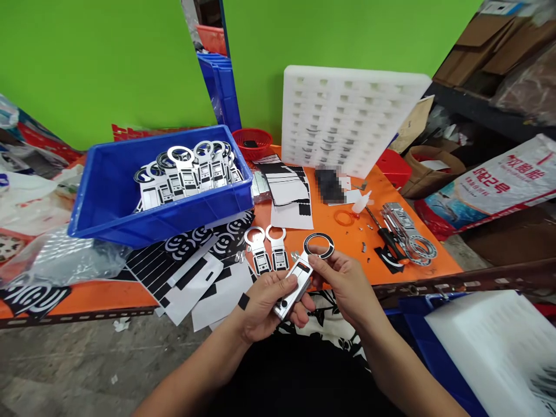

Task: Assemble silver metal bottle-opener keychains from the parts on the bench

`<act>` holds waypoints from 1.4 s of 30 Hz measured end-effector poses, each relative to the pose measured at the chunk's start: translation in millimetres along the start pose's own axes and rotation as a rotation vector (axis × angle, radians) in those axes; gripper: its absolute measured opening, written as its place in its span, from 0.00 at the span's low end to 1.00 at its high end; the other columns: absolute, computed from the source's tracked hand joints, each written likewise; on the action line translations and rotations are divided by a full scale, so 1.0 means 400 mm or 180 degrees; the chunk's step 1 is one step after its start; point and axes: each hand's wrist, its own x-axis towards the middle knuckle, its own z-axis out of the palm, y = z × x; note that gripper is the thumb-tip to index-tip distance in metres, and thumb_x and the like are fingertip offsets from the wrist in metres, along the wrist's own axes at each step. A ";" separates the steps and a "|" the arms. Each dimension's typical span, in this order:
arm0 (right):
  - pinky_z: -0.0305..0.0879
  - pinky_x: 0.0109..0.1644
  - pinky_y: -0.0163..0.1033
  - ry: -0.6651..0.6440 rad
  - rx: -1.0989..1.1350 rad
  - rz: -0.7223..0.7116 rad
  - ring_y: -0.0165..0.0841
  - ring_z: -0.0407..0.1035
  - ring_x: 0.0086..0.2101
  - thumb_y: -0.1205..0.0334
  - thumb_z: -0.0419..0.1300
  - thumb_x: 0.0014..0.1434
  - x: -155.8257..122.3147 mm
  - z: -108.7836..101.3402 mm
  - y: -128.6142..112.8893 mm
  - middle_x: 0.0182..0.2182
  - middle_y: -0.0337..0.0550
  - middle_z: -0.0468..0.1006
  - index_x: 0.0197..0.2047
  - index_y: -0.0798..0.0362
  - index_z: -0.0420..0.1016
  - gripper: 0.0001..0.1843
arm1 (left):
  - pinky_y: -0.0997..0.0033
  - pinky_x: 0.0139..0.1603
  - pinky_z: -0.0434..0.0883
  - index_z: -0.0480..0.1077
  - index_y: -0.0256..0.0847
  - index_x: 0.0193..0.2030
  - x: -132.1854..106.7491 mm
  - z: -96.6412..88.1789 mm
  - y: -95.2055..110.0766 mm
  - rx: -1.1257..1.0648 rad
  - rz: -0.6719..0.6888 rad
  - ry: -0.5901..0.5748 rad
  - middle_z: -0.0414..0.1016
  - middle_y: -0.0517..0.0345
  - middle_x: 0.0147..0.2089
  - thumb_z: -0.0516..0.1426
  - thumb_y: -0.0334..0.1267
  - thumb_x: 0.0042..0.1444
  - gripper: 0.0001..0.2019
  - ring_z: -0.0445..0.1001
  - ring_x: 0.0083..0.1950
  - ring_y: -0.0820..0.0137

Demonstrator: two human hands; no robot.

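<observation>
My left hand (264,304) is closed around the body of a silver metal piece with a ring-shaped head (304,269), held over the near edge of the orange table (104,295). A small black sticker is stuck to the left wrist. My right hand (343,284) pinches the same piece just below its black-faced ring. Two more such metal pieces (269,249) lie flat on the table just beyond my hands. A blue bin (108,197) at the left holds several more of them standing upright.
Black and white sticker sheets (195,272) spread under and beside the bin. A white foam tray (347,119) leans at the back. A screwdriver (386,234), finished pieces (410,234) and a small red basket (252,142) lie around. White foam (499,347) sits at lower right.
</observation>
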 end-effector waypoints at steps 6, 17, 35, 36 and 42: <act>0.62 0.28 0.32 -0.0033 -0.0024 0.0036 0.24 0.64 0.22 0.49 0.71 0.49 0.000 0.002 0.000 0.22 0.34 0.73 0.45 0.56 0.76 0.25 | 0.79 0.22 0.75 0.73 0.28 0.37 0.004 -0.004 0.008 -0.0232 -0.0090 0.0072 0.81 0.43 0.30 0.53 0.44 0.65 0.18 0.78 0.22 0.71; 0.59 0.26 0.31 0.0083 -0.0037 -0.0108 0.25 0.64 0.22 0.46 0.67 0.53 0.013 -0.029 -0.008 0.22 0.35 0.72 0.41 0.55 0.78 0.20 | 0.73 0.26 0.76 0.74 0.27 0.42 -0.001 0.004 0.015 -0.0064 -0.0236 0.0125 0.81 0.40 0.32 0.44 0.46 0.69 0.25 0.80 0.25 0.66; 0.67 0.32 0.33 0.0023 0.0571 -0.0366 0.28 0.72 0.28 0.57 0.70 0.52 0.000 -0.076 -0.011 0.32 0.37 0.77 0.36 0.50 0.77 0.10 | 0.71 0.37 0.71 0.76 0.39 0.42 -0.036 0.003 0.044 0.2380 0.0734 0.1077 0.79 0.58 0.29 0.62 0.40 0.55 0.10 0.76 0.32 0.68; 0.67 0.33 0.34 0.0008 0.0538 -0.0376 0.28 0.72 0.28 0.57 0.70 0.52 0.000 -0.077 -0.011 0.31 0.38 0.77 0.37 0.50 0.77 0.10 | 0.71 0.36 0.71 0.77 0.40 0.41 -0.037 0.003 0.045 0.2604 0.0782 0.1148 0.79 0.59 0.29 0.61 0.40 0.55 0.09 0.76 0.32 0.68; 0.68 0.37 0.38 0.0052 0.0419 -0.0365 0.31 0.73 0.30 0.55 0.69 0.52 -0.001 -0.080 0.002 0.35 0.43 0.81 0.43 0.49 0.78 0.15 | 0.73 0.34 0.68 0.79 0.45 0.45 -0.037 -0.010 0.051 0.3728 0.1308 0.1178 0.80 0.60 0.32 0.61 0.37 0.55 0.11 0.74 0.32 0.69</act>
